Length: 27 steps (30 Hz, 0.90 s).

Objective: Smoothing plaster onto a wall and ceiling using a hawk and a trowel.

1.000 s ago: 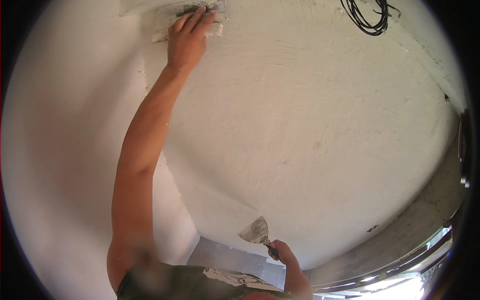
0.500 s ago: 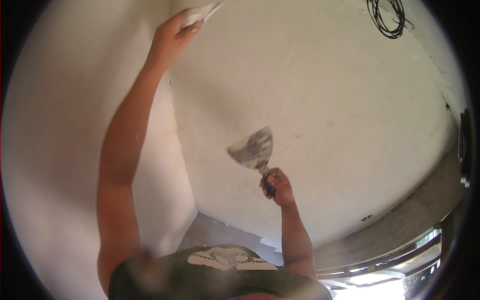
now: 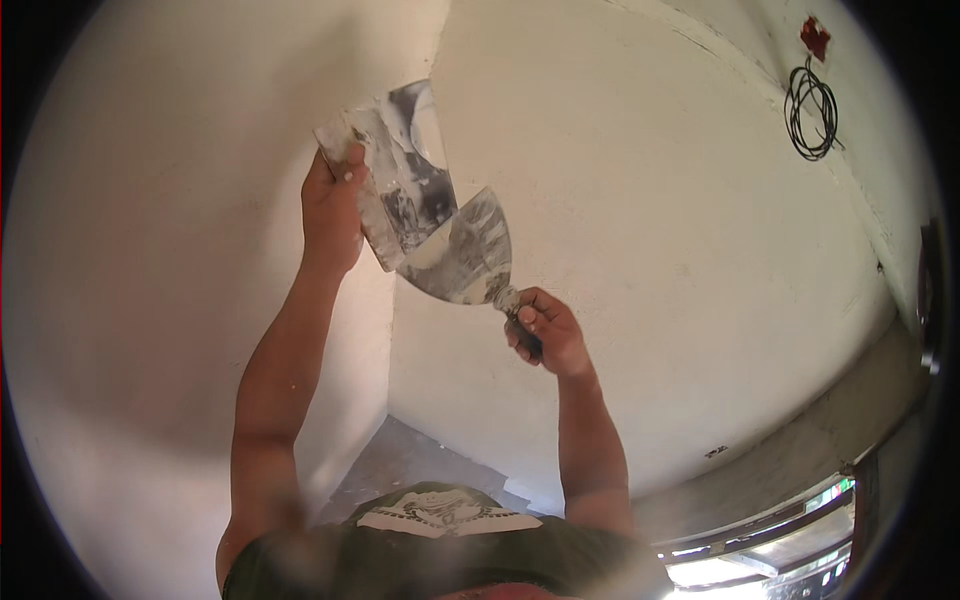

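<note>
My left hand (image 3: 333, 215) is closed around the pale, crusted back edge of a wide plastering blade (image 3: 405, 165). Its metal face, smeared with white putty, is turned toward me. My right hand (image 3: 550, 332) grips the dark handle of a fan-shaped putty knife (image 3: 468, 250), whose blade also carries grey and white smears. The putty knife's blade edge meets the lower right part of the wide blade. Both tools are held up in front of the corner where two pale walls meet.
The left wall (image 3: 180, 250) and the right wall (image 3: 640, 250) are off-white and smooth. A coil of black cable (image 3: 811, 110) hangs at the upper right below a red wall box (image 3: 815, 38). Bright slatted openings (image 3: 760, 560) show at the lower right.
My left hand has come down and brought the wide blade into fuller view. My right hand has risen slightly, and the putty knife now meets the wide blade.
</note>
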Tool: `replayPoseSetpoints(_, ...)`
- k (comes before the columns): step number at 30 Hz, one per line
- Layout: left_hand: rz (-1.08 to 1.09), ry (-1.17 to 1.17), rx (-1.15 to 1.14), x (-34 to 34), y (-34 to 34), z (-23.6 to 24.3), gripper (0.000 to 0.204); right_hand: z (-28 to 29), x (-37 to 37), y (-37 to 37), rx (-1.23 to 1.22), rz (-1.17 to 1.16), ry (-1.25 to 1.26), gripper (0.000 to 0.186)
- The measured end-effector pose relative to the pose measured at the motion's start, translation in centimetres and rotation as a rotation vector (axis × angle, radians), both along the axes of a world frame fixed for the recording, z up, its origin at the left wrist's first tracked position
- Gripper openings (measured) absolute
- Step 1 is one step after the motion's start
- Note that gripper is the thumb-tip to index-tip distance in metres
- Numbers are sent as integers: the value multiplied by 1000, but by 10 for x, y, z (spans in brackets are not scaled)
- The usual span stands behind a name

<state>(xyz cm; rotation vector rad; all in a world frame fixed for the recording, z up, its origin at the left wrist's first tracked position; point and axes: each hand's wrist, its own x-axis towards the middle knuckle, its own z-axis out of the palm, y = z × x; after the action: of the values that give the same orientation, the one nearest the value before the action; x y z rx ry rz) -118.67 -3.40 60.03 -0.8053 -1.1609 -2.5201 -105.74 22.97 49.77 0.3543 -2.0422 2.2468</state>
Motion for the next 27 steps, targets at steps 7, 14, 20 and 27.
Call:
replayPoseSetpoints(7, 82, 186, -211, 44, -13, -50, 30, -11, 12, -46, -114, -20, 39, 22)
replayPoseSetpoints(14, 148, 211, -531, 82, -16, -94, 35, 42, 17, -81, -210, -82, 241, 23)
replayPoseSetpoints(20, 120, -36, -233, 84, -18, -176, 39, 155, -51, -60, -328, -433, 539, 32)
replayPoseSetpoints(27, 242, -225, -411, 115, -62, -266, 32, 246, -87, -61, -446, -386, 451, 17)
